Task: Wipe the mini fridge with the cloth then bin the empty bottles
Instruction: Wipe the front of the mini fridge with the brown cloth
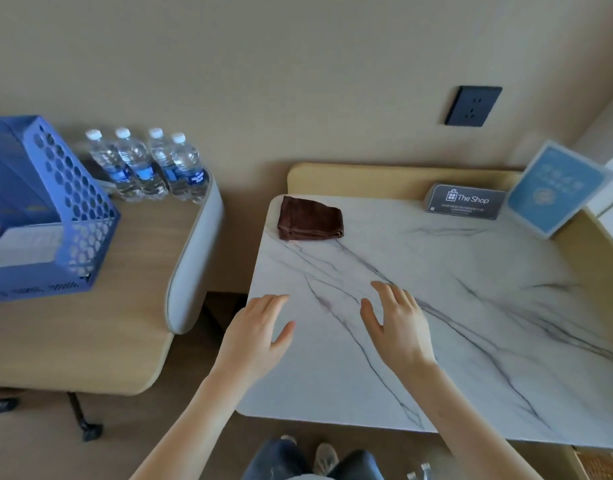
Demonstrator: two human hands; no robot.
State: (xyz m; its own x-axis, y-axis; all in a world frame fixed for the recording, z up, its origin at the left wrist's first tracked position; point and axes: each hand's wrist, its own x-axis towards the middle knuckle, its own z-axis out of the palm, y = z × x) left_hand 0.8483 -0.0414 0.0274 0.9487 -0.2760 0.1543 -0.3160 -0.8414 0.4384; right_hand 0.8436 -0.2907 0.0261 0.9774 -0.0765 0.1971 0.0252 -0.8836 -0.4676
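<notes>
Both hands, left [260,336] and right [398,323], spread, hold nothing above the marble top [436,306]; folded brown cloth [310,219] lies apart, farther up toward the beige wall [298,64].

Dark card [466,201] reads "The Shop"; bottle labels seemingly illegible

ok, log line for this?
left hand: open | right hand: open | cloth: folded on marble top, untouched | bottles: four upright on side table

Blue basket [66,188] partly beyond left edge; blue sign [554,188] with blurred print.
</notes>
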